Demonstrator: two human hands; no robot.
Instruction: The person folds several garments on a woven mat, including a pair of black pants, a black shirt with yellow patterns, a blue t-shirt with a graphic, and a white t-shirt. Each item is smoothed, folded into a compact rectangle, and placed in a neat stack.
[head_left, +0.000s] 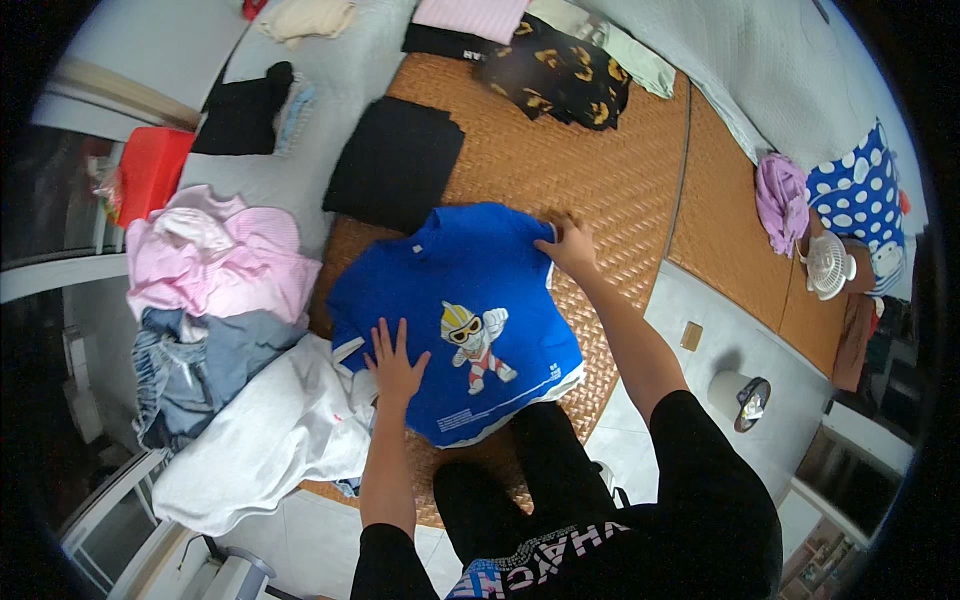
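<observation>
A blue T-shirt (510,265) with a cartoon figure printed on its front lies spread on a woven mat (640,190), its collar pointing away from me. White cloth shows along its lower right edge. My left hand (398,372) rests on the shirt's left side, fingers spread flat, close to the left sleeve. At the right sleeve, the fingers and thumb of my right hand (572,248) are bent together on the sleeve's edge.
Beyond the shirt lies a folded black garment (395,165); a black patterned one (560,75) is farther back. Pink clothing (220,255), blue jeans (190,370) and white cloth (270,430) pile up at left. A small white fan (828,265) and a bin (735,395) stand at right.
</observation>
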